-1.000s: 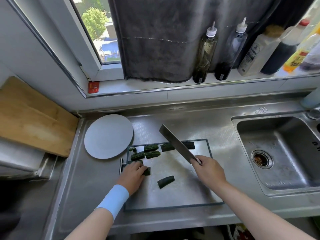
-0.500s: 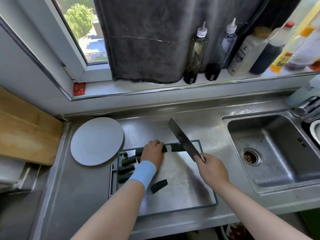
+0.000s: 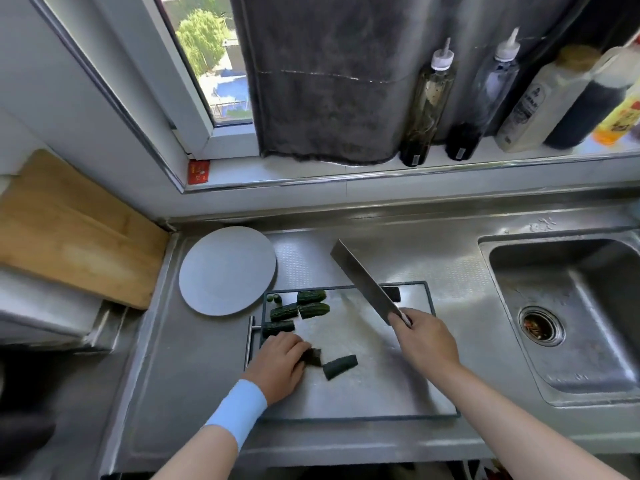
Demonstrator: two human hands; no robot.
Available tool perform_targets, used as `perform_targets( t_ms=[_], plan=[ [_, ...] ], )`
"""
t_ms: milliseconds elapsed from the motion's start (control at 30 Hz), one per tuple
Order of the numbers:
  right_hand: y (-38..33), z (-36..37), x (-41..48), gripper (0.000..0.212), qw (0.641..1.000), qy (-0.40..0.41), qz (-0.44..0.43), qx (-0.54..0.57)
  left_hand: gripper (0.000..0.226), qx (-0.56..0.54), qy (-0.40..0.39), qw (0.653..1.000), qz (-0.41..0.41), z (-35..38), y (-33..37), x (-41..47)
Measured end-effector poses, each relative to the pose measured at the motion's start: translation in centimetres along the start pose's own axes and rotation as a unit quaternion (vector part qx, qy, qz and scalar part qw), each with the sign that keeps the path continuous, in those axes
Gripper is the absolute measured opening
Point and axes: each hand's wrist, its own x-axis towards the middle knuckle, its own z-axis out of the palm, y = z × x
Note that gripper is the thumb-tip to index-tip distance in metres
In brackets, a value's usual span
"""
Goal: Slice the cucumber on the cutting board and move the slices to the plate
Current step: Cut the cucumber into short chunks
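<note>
The cutting board [image 3: 374,386] lies on the desk [image 3: 194,393], with the plate [image 3: 227,270] just beside its far-left corner and the sink [image 3: 606,341] to its right. Cucumber pieces [image 3: 313,310] sit mostly on the board's left part. Bottles [image 3: 427,102] stand on the windowsill [image 3: 311,174] behind, and a wooden board [image 3: 69,230] lies far left.

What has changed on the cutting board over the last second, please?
The left hand went to the far edge of the steel cutting board and came back to its near-left corner, where it now grips a dark green cucumber piece. The right hand holds the broad steel cleaver raised as before; the round grey plate and the loose piece nearby stayed put.
</note>
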Motion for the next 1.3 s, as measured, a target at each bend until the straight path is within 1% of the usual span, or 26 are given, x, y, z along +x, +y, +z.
perform_targets(
  t_ms=[100, 167, 233, 333, 400, 433, 500, 567, 633, 700, 767, 867, 900, 1000, 1100, 1167, 1233, 1300],
  plan=[
    [-1.5, 0.7, 0.1, 0.030, 1.000, -0.018, -0.024, -0.004, 0.025, 0.022, -0.005, 0.999, 0.039, -0.3, -0.4, -1.7],
    [-2.3, 1.0, 0.0, 0.028, 0.999, -0.030, -0.039, -0.004, 0.027, 0.053, -0.027, 0.995, 0.075, -0.5, 0.1, -1.5],
    [-2.8, 1.3, 0.0, 0.027, 0.998, -0.040, -0.049, -0.008, 0.034, 0.073, -0.052, 0.993, 0.071, -0.6, 0.6, -1.3],
    [-3.3, 1.5, -0.2, 0.028, 0.997, -0.045, -0.061, -0.013, 0.034, 0.084, -0.052, 0.994, 0.056, -0.1, 0.7, -2.0],
    [-3.4, 1.6, -0.2, 0.029, 0.996, -0.047, -0.068, -0.012, 0.032, 0.080, -0.044, 0.995, 0.025, -0.1, 0.2, -3.2],
    [-3.5, 1.6, -0.2, 0.028, 0.996, -0.048, -0.070, -0.013, 0.031, 0.077, -0.033, 0.996, -0.005, -0.2, -0.3, -3.8],
    [-3.6, 1.6, -0.3, 0.029, 0.996, -0.048, -0.071, -0.019, 0.029, 0.049, -0.007, 0.995, -0.090, -0.6, -1.2, -4.5],
    [-3.6, 1.6, -0.5, 0.030, 0.996, -0.045, -0.069, -0.016, 0.034, 0.033, -0.008, 0.987, -0.158, -0.9, -1.7, -4.5],
    [-3.5, 1.5, -0.7, 0.033, 0.997, -0.039, -0.062, -0.012, 0.039, 0.033, -0.012, 0.980, -0.195, -1.4, -1.0, -3.8],
    [-3.1, 1.2, -0.8, 0.033, 0.998, -0.032, -0.050, -0.008, 0.044, 0.016, 0.000, 0.977, -0.211, -1.9, 0.2, -2.7],
    [-2.4, 0.8, -0.8, 0.033, 0.999, -0.018, -0.035, -0.007, 0.042, -0.017, 0.018, 0.980, -0.196, -2.3, 1.8, -0.6],
    [-1.0, -0.1, -0.6, 0.036, 1.000, 0.005, -0.002, 0.008, 0.033, -0.043, 0.020, 0.991, -0.126, -2.0, 4.5, 5.0],
    [-0.6, -0.4, -0.6, 0.037, 1.000, 0.012, 0.008, 0.014, 0.033, -0.056, 0.014, 0.992, -0.112, -1.5, 5.4, 7.1],
    [0.8, -1.5, -0.3, 0.037, 0.999, 0.035, 0.026, 0.020, 0.039, -0.086, -0.018, 0.991, -0.105, 0.0, 7.0, 13.0],
    [2.0, -2.4, -0.2, 0.036, 0.998, 0.052, 0.038, 0.019, 0.050, -0.051, -0.092, 0.990, -0.090, 1.1, 7.6, 16.6],
    [2.8, -2.7, -0.1, 0.035, 0.997, 0.058, 0.047, 0.020, 0.052, -0.015, -0.144, 0.986, -0.082, 1.4, 7.8, 17.8],
    [3.5, -2.7, -0.2, 0.034, 0.997, 0.059, 0.050, 0.023, 0.049, 0.015, -0.170, 0.982, -0.082, 1.5, 8.0, 18.1],
    [3.9, -2.7, -0.3, 0.033, 0.997, 0.060, 0.053, 0.025, 0.045, 0.019, -0.166, 0.982, -0.087, 1.4, 7.9, 17.6]
  ],
)
